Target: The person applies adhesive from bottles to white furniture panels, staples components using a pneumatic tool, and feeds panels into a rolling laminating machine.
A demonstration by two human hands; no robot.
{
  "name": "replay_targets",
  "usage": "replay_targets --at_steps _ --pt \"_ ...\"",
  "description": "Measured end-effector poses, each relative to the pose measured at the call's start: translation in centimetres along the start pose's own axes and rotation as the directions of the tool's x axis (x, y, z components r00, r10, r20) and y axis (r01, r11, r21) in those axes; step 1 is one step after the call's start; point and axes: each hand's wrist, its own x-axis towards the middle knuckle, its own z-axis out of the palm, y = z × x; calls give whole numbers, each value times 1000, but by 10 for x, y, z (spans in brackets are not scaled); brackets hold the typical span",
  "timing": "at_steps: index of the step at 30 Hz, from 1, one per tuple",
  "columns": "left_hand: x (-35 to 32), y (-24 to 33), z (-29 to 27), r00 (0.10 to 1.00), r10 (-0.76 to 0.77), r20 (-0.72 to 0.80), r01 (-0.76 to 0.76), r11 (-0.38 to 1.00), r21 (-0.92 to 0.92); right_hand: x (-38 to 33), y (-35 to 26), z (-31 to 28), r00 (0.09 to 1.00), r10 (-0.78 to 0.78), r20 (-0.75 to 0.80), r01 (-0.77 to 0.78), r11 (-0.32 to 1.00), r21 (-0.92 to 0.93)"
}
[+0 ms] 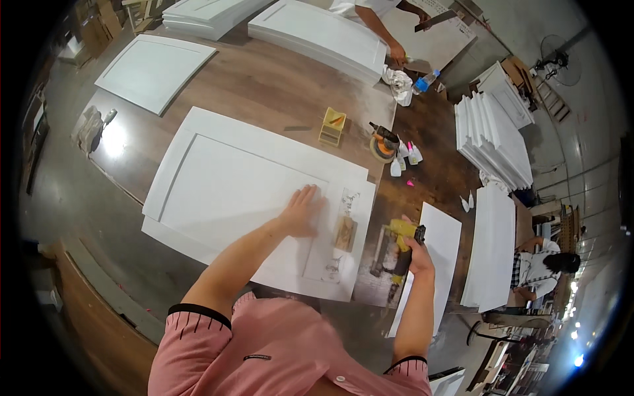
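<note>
My left hand (302, 212) rests with its fingers stretched out on a white panel door (238, 185) with a recessed centre. The panel lies on the brown table in front of me. My right hand (419, 257) is wrapped round a yellow and black nail gun (401, 229), just right of the panel's edge. A small wooden block (345, 233) sits near that edge, between my hands, among sketch-like dark marks on the white surface. Partly under my right forearm lies a plain white board (441, 231).
Beyond the panel are a yellow box (332, 127), an orange sander (382, 145) and small white bottles (398, 164). White panels are stacked at the far side (317, 36) and right (489, 142). One co-worker's arm (380, 33) reaches in at the back; another person (538, 270) stands right.
</note>
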Motion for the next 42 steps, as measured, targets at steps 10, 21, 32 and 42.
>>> replay_targets --at_steps 10,21,32,42 --pt "-3 4 -2 1000 -21 -17 23 994 109 120 -33 102 988 118 95 -23 738 -674" --pt "-14 6 -1 999 -42 -22 44 992 117 137 -30 113 950 270 154 -87 705 -704" --pt "-39 -1 12 999 -5 -53 9 997 80 -6 -21 110 980 77 181 29 853 -521" --pt "-113 28 21 999 47 -12 -46 998 49 -81 58 106 915 374 151 -255 827 -500"
